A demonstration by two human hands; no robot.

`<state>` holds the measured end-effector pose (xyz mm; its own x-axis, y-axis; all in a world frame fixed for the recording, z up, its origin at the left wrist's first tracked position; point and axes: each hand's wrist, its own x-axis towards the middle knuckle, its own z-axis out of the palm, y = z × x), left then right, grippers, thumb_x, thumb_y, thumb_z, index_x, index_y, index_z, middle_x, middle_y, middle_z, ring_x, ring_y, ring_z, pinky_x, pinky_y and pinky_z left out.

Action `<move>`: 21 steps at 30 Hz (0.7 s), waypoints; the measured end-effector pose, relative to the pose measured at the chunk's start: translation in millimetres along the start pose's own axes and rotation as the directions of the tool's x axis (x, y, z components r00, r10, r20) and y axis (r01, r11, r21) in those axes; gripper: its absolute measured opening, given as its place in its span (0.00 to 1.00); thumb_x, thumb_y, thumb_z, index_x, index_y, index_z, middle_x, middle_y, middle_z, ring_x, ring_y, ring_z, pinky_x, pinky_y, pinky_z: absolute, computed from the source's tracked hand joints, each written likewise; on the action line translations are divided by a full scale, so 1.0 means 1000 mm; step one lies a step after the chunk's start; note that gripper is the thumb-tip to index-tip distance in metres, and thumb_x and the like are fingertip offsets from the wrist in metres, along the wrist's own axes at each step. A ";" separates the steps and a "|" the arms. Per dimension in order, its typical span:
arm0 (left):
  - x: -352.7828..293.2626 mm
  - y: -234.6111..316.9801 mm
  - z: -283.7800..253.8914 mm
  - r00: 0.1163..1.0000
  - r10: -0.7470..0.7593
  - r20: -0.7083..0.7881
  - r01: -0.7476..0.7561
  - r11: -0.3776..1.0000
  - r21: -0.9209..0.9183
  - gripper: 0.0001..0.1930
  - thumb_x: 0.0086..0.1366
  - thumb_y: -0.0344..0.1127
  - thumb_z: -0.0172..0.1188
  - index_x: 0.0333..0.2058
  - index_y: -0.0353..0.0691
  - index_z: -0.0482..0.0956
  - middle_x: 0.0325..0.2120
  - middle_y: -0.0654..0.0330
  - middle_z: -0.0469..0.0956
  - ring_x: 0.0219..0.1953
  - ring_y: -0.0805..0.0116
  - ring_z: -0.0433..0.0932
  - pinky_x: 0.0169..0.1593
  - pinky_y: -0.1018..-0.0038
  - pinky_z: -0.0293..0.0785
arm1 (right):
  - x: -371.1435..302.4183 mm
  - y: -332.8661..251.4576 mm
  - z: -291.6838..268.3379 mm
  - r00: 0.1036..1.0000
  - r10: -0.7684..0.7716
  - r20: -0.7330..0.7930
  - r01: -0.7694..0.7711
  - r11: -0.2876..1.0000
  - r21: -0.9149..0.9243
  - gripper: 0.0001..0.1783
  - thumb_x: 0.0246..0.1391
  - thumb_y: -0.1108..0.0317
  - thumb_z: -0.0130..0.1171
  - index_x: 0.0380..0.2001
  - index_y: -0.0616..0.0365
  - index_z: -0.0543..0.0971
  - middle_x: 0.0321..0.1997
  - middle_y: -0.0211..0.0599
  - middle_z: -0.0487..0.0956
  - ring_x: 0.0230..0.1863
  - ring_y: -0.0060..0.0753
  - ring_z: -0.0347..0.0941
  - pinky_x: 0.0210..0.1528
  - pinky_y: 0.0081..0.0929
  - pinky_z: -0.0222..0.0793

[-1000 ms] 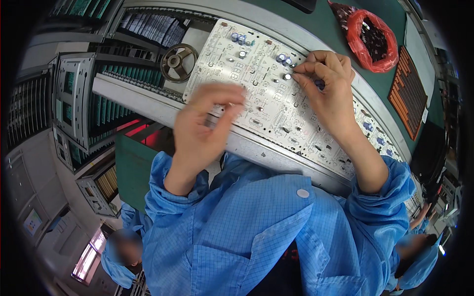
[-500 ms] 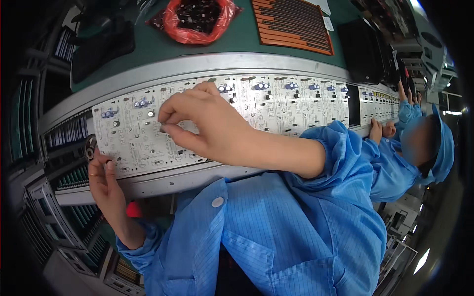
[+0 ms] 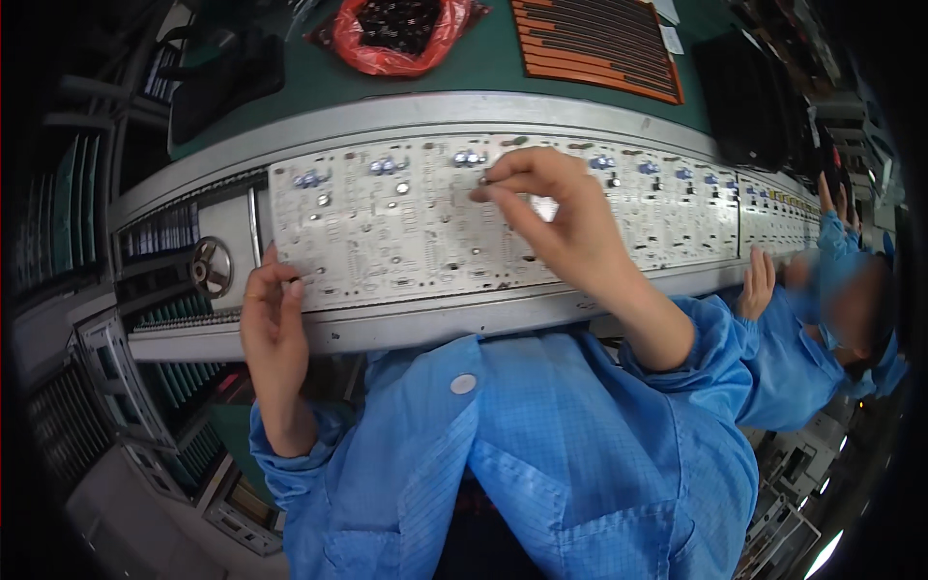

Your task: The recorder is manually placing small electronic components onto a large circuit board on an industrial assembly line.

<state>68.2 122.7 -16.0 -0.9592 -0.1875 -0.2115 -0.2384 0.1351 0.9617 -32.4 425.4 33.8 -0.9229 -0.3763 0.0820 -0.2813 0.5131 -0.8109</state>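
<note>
A long white circuit board panel [image 3: 377, 261] lies in the rail before me, bearing small dark parts and blue-sleeved capacitors [image 3: 469, 157]. Over its middle is my right hand [image 3: 575, 217], thumb and forefinger pinched on a small dark electronic component [image 3: 485, 182] just above the surface; its exact kind is too small to tell. My left hand [image 3: 275, 324] is at the panel's near left corner. Its thumb and forefinger are closed around a small dark thing that I cannot make out, while another fingertip reaches the panel's left edge.
Metal rails [image 3: 416, 324] border the panel. Left of it is a round metal wheel [image 3: 211, 267]. Beyond stand a red plastic bag [image 3: 445, 48] of dark parts, an orange rack [image 3: 599, 77] and a black bin [image 3: 749, 101]. A co-worker's hand [image 3: 757, 283] is at the line's right.
The panel has shifted right along the rail, uncovering the wheel. My left hand has travelled right with its corner. My right hand has also moved right, still pinched.
</note>
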 end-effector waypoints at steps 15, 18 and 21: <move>0.001 0.004 0.005 0.996 0.045 -0.082 -0.040 0.998 0.052 0.06 0.65 0.21 0.55 0.40 0.34 0.75 0.61 0.42 0.65 0.65 0.57 0.63 0.64 0.70 0.56 | 0.022 0.009 0.004 0.992 -0.119 0.036 0.124 0.909 -0.398 0.09 0.46 0.74 0.68 0.33 0.55 0.81 0.41 0.29 0.74 0.47 0.37 0.63 0.55 0.32 0.56; -0.002 0.013 0.015 0.961 0.207 -0.184 -0.152 0.949 0.276 0.05 0.62 0.20 0.58 0.36 0.35 0.78 0.57 0.45 0.71 0.60 0.57 0.70 0.61 0.69 0.63 | 0.030 0.005 0.012 0.988 -0.137 0.072 0.155 0.898 -0.411 0.09 0.45 0.74 0.68 0.33 0.55 0.81 0.40 0.29 0.73 0.46 0.37 0.63 0.55 0.33 0.56; -0.007 0.019 0.016 0.954 0.297 -0.032 -0.289 0.944 0.160 0.06 0.56 0.19 0.62 0.31 0.37 0.81 0.44 0.52 0.79 0.46 0.59 0.78 0.51 0.69 0.71 | 0.041 -0.001 0.023 0.984 -0.141 0.105 0.172 0.898 -0.406 0.09 0.45 0.73 0.68 0.32 0.54 0.82 0.40 0.29 0.73 0.46 0.37 0.63 0.55 0.33 0.55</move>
<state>67.8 142.4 1.4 -0.9814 -0.1696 0.0895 0.0275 0.3375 0.9409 -63.6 391.6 24.7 -0.8413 -0.5237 0.1337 -0.5176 0.7093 -0.4786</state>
